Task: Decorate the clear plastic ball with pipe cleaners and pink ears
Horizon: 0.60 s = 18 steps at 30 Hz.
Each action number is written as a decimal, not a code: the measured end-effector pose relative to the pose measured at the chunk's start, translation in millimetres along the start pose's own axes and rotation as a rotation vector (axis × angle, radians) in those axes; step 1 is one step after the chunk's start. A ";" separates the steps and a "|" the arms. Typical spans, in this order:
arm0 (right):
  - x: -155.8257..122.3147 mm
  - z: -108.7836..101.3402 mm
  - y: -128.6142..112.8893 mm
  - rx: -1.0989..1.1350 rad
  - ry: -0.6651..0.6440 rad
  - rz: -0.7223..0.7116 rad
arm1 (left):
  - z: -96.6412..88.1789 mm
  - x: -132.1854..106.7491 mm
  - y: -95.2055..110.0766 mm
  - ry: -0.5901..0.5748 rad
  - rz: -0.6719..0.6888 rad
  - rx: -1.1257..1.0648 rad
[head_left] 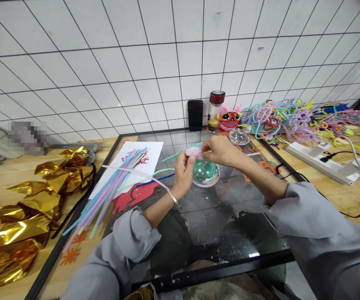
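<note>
A lilac coil of pipe cleaner [194, 152] is held up between my two hands. My left hand [183, 177] grips its near left side, thumb on top. With fingertips pinched, my right hand [219, 149] holds the coil's right edge. Just below and behind my fingers rests a clear plastic dome [205, 171] with green and multicoloured material inside; my hands partly cover it. A green pipe cleaner [171, 157] sticks out to the left of the coil. To the left of my left hand, a bundle of purple, blue and green pipe cleaners [114, 179] lies across white paper [150, 152].
Red cut paper [144, 193] lies beside the bundle. Gold foil [26, 208] covers the left side. At the back stand a black phone-like object [195, 115], a tea bottle [215, 112] and a pink figure [230, 119]. Tangled pipe cleaners [280, 118] and a power strip [323, 162] are right.
</note>
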State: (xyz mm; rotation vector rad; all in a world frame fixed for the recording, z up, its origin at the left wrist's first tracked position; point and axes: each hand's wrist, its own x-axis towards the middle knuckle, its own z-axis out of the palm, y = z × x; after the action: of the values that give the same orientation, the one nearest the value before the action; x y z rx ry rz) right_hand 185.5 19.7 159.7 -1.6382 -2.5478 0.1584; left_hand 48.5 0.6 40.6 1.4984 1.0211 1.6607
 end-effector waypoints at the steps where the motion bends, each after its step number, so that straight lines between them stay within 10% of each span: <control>1: 0.2 0.7 0.2 -0.003 0.001 0.001 | 1.1 -0.1 0.2 0.000 0.001 0.003; 7: -2.5 -1.7 4.0 0.050 0.036 -0.036 | 1.8 -3.5 -1.4 -0.019 0.006 0.099; 12: -35.2 -20.8 29.7 0.167 0.404 -0.020 | -1.2 -3.7 -5.5 -0.028 0.014 0.113; 15: -60.1 -16.9 53.0 0.055 0.495 0.221 | -1.5 -2.7 -9.3 -0.026 0.034 0.100; 18: -71.9 8.2 72.9 -0.102 0.278 0.483 | -1.5 -2.0 -12.5 -0.021 0.052 0.105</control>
State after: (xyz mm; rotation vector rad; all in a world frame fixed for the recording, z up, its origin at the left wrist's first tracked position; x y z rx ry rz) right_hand 279.4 -15.9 138.5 -2.1168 -1.9555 -0.1541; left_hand 47.0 4.5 28.5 1.6197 1.0804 1.6456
